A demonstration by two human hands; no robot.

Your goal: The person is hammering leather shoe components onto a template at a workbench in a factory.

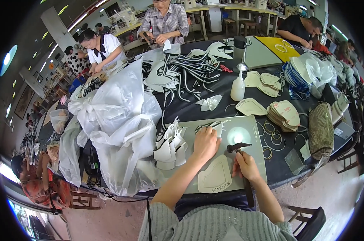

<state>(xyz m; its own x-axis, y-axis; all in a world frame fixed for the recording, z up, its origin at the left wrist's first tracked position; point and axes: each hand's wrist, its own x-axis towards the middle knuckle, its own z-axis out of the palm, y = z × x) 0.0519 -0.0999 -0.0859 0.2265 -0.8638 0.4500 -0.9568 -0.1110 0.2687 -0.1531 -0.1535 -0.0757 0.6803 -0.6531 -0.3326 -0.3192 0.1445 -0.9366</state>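
Observation:
My right hand grips a hammer by its dark handle, just under the metal head, over the right part of a pale grey board. My left hand has its fingers bent down on a white cut piece with dark strips, at the board's far side; the fingers hide part of it. Between my forearms lies a flat cream pattern piece with an inner outline and handwriting. Left of my left hand, a fanned pile of white cut pieces rests at the board's edge.
A large translucent plastic bag bulges at the left. Beyond the board stand a white squeeze bottle and a heap of black-and-white straps. Stacked cream pieces, loose rings and a patterned pouch lie right. Other people work around the table.

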